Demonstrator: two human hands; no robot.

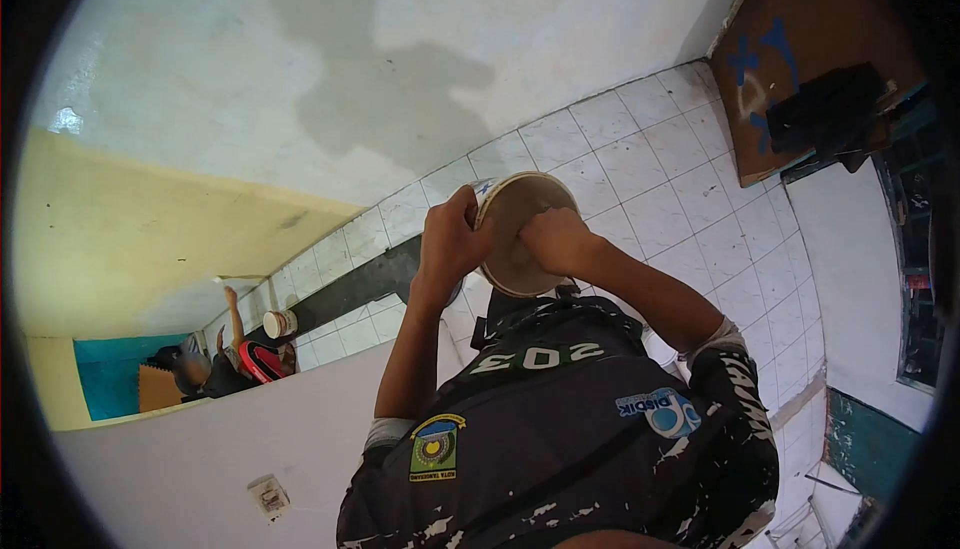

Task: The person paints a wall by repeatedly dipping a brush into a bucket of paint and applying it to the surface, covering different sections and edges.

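Note:
A round whitish bucket (508, 267) is tilted toward me in front of my chest, its inside greyish-brown. My left hand (454, 241) grips its left side, with the fingers around the outer wall and the thumb side at the rim. Reaching in over the rim from the right, my right hand (553, 241) is inside the bucket. Its fingers look curled, and their tips and anything they hold are hidden.
A wall, painted yellow (170, 219) in part and pale elsewhere, rises ahead. White tiles (640, 169) cover the floor, with a dark strip (350, 294) along it. Another person (215, 369) reaches to the wall near a second bucket (280, 324). A brown board (760, 59) stands at right.

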